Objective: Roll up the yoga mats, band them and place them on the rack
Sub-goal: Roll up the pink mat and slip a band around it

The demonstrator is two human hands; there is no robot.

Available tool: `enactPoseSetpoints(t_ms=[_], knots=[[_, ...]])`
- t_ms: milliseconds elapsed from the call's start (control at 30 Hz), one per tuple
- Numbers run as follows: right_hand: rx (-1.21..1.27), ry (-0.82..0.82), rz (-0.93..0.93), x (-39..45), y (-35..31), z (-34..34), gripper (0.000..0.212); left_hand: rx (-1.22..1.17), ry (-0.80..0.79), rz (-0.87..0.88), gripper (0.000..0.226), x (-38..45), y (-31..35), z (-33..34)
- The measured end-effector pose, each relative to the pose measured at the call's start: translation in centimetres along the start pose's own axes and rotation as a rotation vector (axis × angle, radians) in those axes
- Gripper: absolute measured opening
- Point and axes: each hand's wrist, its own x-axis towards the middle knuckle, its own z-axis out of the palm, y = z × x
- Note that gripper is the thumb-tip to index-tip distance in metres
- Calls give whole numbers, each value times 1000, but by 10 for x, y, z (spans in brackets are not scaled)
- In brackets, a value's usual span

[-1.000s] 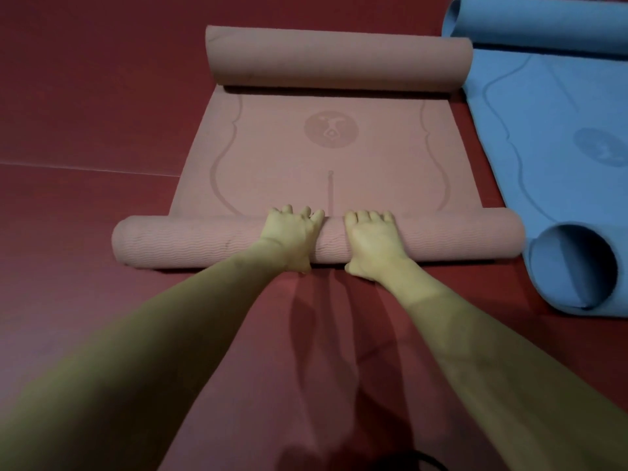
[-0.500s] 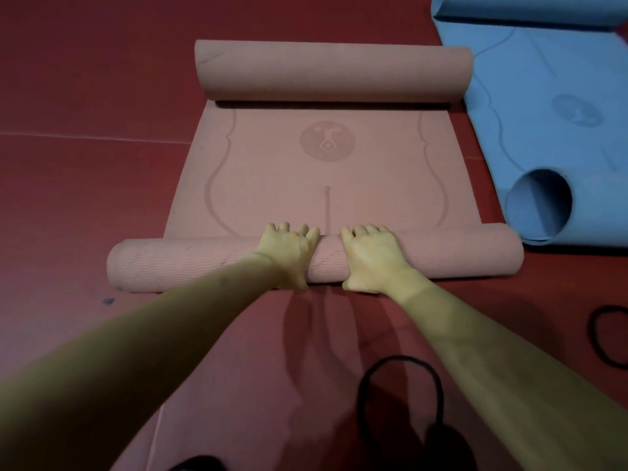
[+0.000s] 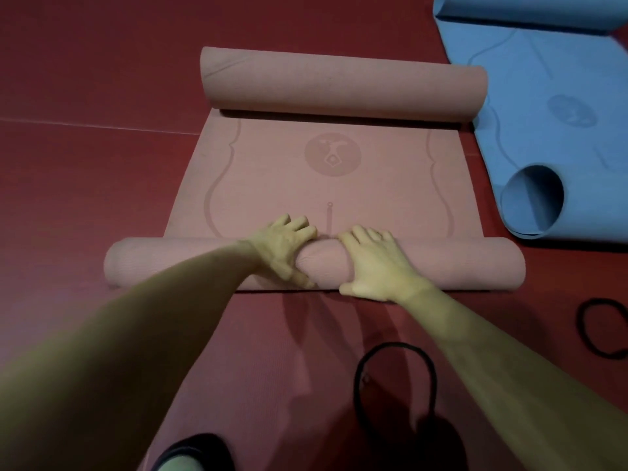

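Rolling pink mat (image 3: pixel 333 185) toward 12 o'clock: left hand (image 3: pixel 283 248) and right hand (image 3: pixel 373 263) fingers curled over roll; next, push onward, then band (image 3: pixel 396 379)

1. dark red floor (image 3: pixel 85 198) fills the whole view, with a smooth matte surface.
2. a thin pale seam (image 3: pixel 95 126) crosses the floor on the left side.
3. the light is dim and warm; soft shadows (image 3: pixel 306 334) fall on the near floor.
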Motion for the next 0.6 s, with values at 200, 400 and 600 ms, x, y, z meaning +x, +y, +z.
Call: enactPoseSetpoints(t_ms=[200,400,600], knots=[[68,337,79,-15,7,31,65,-81,14,-25,75,9,-13,-4],[38,260,140,21,14,15,62,212,548,-49,55,5,-1,18],[30,347,159,44,21,11,60,156,673,-225,42,6,24,49]])
